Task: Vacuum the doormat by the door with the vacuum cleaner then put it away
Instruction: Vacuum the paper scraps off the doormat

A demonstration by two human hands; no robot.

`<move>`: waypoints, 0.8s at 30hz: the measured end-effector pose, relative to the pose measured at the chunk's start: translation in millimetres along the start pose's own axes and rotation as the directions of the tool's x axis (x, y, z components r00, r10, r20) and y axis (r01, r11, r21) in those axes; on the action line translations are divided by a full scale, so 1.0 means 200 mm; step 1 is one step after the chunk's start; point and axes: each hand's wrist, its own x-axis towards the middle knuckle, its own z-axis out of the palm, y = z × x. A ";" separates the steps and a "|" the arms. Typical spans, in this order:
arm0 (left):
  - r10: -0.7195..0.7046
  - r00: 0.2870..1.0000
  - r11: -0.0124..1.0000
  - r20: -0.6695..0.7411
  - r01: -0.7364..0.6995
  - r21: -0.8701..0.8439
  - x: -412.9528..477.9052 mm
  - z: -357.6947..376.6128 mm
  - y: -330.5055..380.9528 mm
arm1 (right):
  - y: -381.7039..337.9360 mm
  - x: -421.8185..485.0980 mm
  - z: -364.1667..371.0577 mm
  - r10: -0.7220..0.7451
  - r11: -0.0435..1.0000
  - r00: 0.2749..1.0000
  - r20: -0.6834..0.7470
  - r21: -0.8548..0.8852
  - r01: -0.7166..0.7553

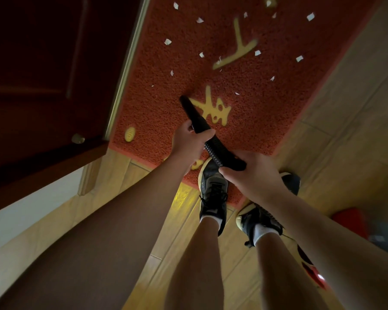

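A red doormat [267,90] with yellow characters lies before the dark door [43,74]. Several white paper scraps [167,41] are scattered over it. A black vacuum nozzle [192,111] points down at the mat, its tip near a yellow character. My left hand [189,145] grips the rigid nozzle tube. My right hand [253,175] grips the ribbed black hose [217,151] just behind it. The hose runs back past my right side, and a red part of the vacuum cleaner [314,274] shows under my right forearm.
My two feet in dark shoes [213,195] stand at the mat's near edge, the left one partly on it. Wooden floor [345,130] surrounds the mat. The door frame's metal strip [128,63] borders the mat's left side. A red object [349,220] sits at the right.
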 end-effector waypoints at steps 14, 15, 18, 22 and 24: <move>0.005 0.999 1.000 -0.045 -0.006 -0.014 0.00 -0.11 0.02 | -0.08 0.06 0.02 -0.016 0.999 0.999 0.044 -0.039 0.018; 0.004 0.999 1.000 -0.042 -0.004 -0.012 0.00 -0.12 0.02 | -0.08 0.07 0.02 -0.019 0.999 0.999 0.046 -0.048 0.021; -0.001 0.999 1.000 -0.049 0.001 -0.015 0.01 -0.16 0.02 | -0.12 0.09 0.05 -0.021 0.999 0.999 0.044 -0.041 0.023; -0.010 0.996 1.000 -0.088 0.010 0.004 0.03 -0.22 0.03 | -0.16 0.12 0.08 -0.021 1.000 0.997 0.073 -0.005 0.022; -0.007 0.995 1.000 -0.097 0.008 0.014 0.04 -0.24 0.05 | -0.17 0.14 0.10 -0.022 1.000 0.997 0.080 -0.002 0.022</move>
